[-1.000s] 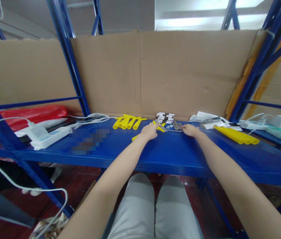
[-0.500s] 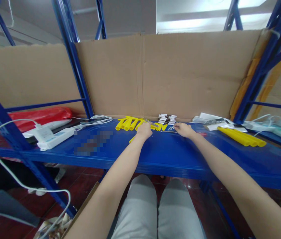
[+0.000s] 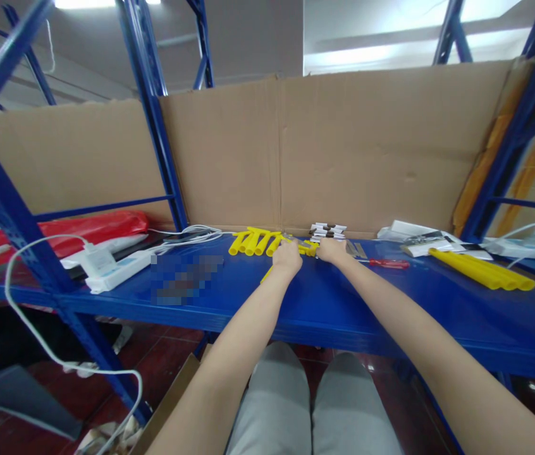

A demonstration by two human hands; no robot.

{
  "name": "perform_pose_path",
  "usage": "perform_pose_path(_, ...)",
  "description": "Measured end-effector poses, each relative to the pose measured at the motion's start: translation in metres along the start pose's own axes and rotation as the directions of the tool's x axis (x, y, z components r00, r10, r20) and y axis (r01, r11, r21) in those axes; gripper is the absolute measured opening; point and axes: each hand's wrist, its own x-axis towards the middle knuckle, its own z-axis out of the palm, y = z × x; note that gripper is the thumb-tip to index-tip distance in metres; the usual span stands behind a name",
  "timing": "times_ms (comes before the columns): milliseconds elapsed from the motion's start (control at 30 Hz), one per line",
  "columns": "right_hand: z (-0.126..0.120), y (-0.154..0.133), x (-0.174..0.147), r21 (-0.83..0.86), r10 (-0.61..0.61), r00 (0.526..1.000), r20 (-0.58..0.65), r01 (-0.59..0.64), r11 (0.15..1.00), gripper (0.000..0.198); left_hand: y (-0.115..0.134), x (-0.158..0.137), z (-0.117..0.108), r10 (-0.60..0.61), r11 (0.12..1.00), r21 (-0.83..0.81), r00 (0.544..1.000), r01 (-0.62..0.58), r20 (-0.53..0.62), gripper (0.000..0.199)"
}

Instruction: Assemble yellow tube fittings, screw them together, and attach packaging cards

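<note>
My left hand (image 3: 288,256) is closed, knuckles up, over the shelf at the middle; a greyish piece shows just past its fingers, but what it grips is hidden. My right hand (image 3: 331,251) is also closed, fingertips turned inward, close beside the left; its contents are hidden too. Small yellow pieces (image 3: 312,249) show between the two hands. Left of them lies a row of yellow T-shaped plastic parts (image 3: 254,244) with hollow round ends. Another yellow part (image 3: 266,275) is partly covered by my left wrist. Behind my right hand sit stacked black-and-white pieces (image 3: 328,230).
A red-handled screwdriver (image 3: 388,263) and thin metal strips (image 3: 355,249) lie right of my right hand. Farther right are yellow tubes (image 3: 480,268) and white packets (image 3: 431,243). A power strip (image 3: 120,270) with cables is at left. Cardboard (image 3: 343,145) walls the back of the blue shelf (image 3: 343,303).
My right hand has moved left, closer to my left hand, uncovering the screwdriver and metal strips. The whole view has shifted slightly with my head.
</note>
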Motion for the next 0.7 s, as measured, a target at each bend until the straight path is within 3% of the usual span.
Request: perform_pose_path(700, 0.006, -0.015, 0.027, 0.055, 0.064, 0.998, -0.008, -0.063, 0.996, 0.046, 0.005, -0.005, -0.006, -0.018, 1.0, -0.006, 0.999, 0.018, 0.046, 0.046)
